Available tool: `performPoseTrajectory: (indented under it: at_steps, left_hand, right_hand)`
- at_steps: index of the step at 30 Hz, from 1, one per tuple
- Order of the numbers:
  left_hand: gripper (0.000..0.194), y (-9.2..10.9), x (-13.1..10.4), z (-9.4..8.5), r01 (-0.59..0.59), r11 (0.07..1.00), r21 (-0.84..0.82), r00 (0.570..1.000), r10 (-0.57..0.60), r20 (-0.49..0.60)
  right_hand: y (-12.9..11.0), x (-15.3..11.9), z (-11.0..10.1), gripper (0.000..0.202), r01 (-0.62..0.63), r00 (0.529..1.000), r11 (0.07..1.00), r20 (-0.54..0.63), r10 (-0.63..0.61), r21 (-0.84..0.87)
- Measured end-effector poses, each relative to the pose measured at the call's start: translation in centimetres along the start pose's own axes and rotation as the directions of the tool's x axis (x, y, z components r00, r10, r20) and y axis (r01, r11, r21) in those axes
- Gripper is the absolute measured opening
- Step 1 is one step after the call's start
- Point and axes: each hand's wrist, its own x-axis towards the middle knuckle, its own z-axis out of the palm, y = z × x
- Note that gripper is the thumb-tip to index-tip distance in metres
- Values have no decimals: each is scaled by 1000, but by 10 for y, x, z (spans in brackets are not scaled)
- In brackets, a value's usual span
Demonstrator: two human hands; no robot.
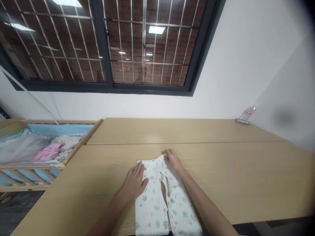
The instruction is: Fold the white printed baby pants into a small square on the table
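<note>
Here, a white printed garment (pixel 150 206) lies flat on a pale wood-toned table (pixel 233 177), close to the near edge and around the middle of the scene. Its two legs point toward the near side, with a narrow slit between them where the table shows through; small green motifs dot the cloth. The left hand (pixel 135 180) rests palm down on the garment's far left part, its fingers extended side by side and the thumb spread apart from them, pressing on the fabric rather than gripping it. The right hand (pixel 173 160) touches the far right corner, fingers bent over the edge; whether they pinch the cloth cannot be told.

A seam runs left to right across the far part of the table. At the far right, a clear plastic packet (pixel 246 114) sits near the white wall (pixel 236 65). To the left, just beside the table, stands a wooden crib (pixel 83 141) with blue lining (pixel 66 128), a crumpled pink cloth (pixel 49 151) and pale bedding (pixel 24 147). On the far side, a dark-framed window (pixel 108 42) has metal bars in front of brickwork.
</note>
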Motion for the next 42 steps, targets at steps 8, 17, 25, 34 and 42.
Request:
performPoseTrajectory:
  at_steps: [8,17,25,34,42]
  left_hand:
    - [64,-41,4,-1,29,999,41,999,-29,17]
    - [72,-93,30,6,48,997,62,998,-51,49]
    - [67,-117,73,-8,76,995,65,987,-84,137]
    - [50,-64,91,-53,92,995,34,989,-96,116]
    - [48,114,43,-75,-97,983,-153,934,143,327]
  right_hand:
    - [3,-26,-9,42,335,929,939,193,-315,-79]
    - [11,9,14,53,353,905,927,297,-304,-127]
    - [11,56,29,53,299,919,945,305,-248,-134]
    - [2,87,30,50,-92,987,977,151,63,193]
    - [-5,136,25,23,-323,941,925,174,291,200]
